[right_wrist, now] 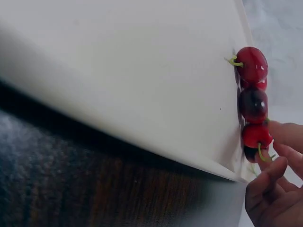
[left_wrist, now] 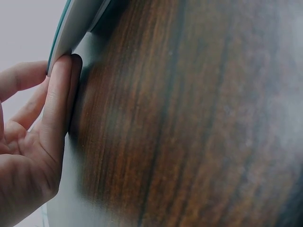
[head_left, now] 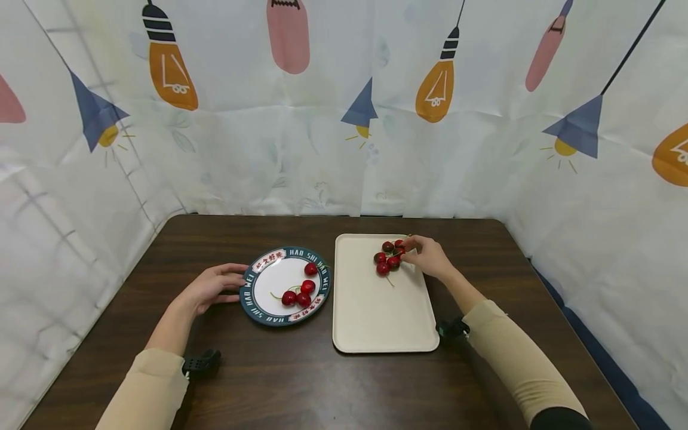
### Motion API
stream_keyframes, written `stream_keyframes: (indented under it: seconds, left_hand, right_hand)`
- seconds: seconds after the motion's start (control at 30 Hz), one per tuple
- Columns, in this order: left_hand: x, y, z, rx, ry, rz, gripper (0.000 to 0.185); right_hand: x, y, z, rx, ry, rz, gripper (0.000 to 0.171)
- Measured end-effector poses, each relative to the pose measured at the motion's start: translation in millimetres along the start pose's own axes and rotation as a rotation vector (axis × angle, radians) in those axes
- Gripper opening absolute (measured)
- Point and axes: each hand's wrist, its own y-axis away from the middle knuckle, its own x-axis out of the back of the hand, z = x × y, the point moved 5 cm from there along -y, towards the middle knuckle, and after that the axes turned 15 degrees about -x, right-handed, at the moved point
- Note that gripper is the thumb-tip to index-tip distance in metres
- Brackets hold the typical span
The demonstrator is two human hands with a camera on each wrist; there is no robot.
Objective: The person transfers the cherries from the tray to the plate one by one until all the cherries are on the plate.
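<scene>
Sitting beside the tray, a plate bears 4 cherries, curtain behind

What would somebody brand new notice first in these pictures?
Probably the shiny, round, dark red cherries, bunched toward the far right of the flat cream rectangular tray, with the right hand at them. Next, maybe, the round white plate with a dark blue lettered rim, left of the tray, holding four more cherries. Up on the pale curtain, printed orange light bulbs stand out.
</scene>
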Motion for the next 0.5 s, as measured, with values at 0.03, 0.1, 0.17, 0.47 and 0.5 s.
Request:
stream_keyframes:
  seconds: [0.03, 0.1, 0.17, 0.47, 0.5]
  left_hand:
    - [-0.3, 0.0, -0.1, 0.001, 0.000, 0.000, 0.058]
    - [-0.6, 0.0, -0.1, 0.003, -0.001, -0.001, 0.058]
    - [-0.2, 0.2, 0.0, 0.008, -0.002, 0.001, 0.058]
    - [0.1, 1.0, 1.5, 0.012, -0.002, 0.005, 0.058]
    - [-0.7, 1.1, 1.8, 0.010, -0.001, 0.003, 0.058]
  right_hand:
    - [-0.6, -0.3, 0.5, -0.001, -0.003, -0.006, 0.037]
    - [-1.7, -0.7, 1.1, 0.000, -0.003, -0.015, 0.038]
    - [-2.7, -1.7, 1.8, -0.004, -0.003, -0.022, 0.039]
    - [-3.8, -6.5, 1.0, 0.015, 0.022, -0.035, 0.034]
    - [-4.0, -6.5, 1.4, 0.013, 0.024, -0.036, 0.033]
